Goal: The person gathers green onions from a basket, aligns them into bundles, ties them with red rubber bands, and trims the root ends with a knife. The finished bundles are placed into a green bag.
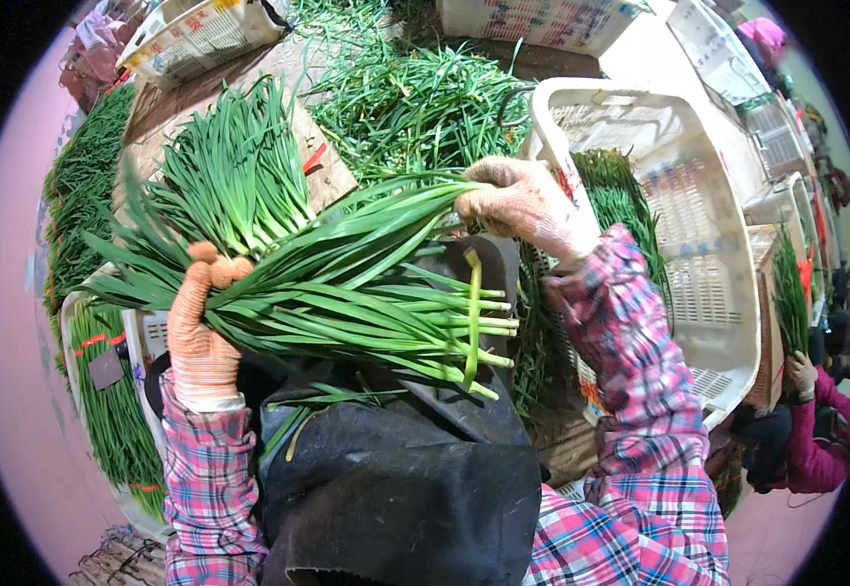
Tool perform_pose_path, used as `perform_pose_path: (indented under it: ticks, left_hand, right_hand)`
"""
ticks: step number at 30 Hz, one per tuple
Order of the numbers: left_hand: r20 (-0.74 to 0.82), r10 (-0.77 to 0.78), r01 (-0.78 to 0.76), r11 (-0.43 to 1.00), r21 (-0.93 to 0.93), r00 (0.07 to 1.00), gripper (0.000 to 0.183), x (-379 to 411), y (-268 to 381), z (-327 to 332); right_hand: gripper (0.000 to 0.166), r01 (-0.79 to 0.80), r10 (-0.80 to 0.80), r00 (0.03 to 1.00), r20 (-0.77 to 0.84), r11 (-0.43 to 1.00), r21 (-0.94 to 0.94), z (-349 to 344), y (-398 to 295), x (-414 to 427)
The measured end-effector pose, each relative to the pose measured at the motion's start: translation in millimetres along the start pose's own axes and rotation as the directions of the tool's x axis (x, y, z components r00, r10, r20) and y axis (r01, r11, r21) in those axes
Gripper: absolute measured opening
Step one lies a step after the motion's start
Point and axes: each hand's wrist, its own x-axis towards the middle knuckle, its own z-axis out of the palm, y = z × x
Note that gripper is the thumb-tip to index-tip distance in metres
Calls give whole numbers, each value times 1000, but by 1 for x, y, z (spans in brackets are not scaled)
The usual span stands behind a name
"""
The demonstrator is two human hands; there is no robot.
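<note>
Gloved, my left hand (209, 300) is closed around a loose bunch of garlic chives (337, 308), its leafy tips spreading out to the left. My right hand (513, 198), also gloved, pinches the pale stem ends of several chives (395, 209) at the upper edge of that bunch. Lower stems point right, and a yellowed leaf (473, 322) lies across them. The bunch is over a black apron (403, 483) on my lap, where a few stray leaves (329, 395) rest. Beyond my left hand, another pile of chives (238, 168) lies on a wooden board (326, 161).
A white plastic crate (718, 308) with chives (615, 198) inside stands at my right. Loose leaves (425, 102) heap up ahead. Left, a crate holds bundled chives (113, 410), near stacked bundles (84, 212) by the pink wall (11, 293). Far right, a person (816, 432) holds chives.
</note>
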Motion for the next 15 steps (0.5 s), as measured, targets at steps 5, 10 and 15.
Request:
perform_pose_path:
  ticks: [5,10,15]
  left_hand:
    - [-275,-113,87,991,-106,955,19,-15,-18,-22]
    - [-202,-94,60,984,-170,975,19,-20,-15,-35]
    - [-212,-156,107,968,-227,965,17,-14,-21,-49]
  right_hand:
    - [19,126,113,846,-521,907,401,-17,51,-15]
    - [57,318,-389,876,-286,911,-264,18,16,-104]
    - [41,440,-643,765,33,485,-756,84,20,-91]
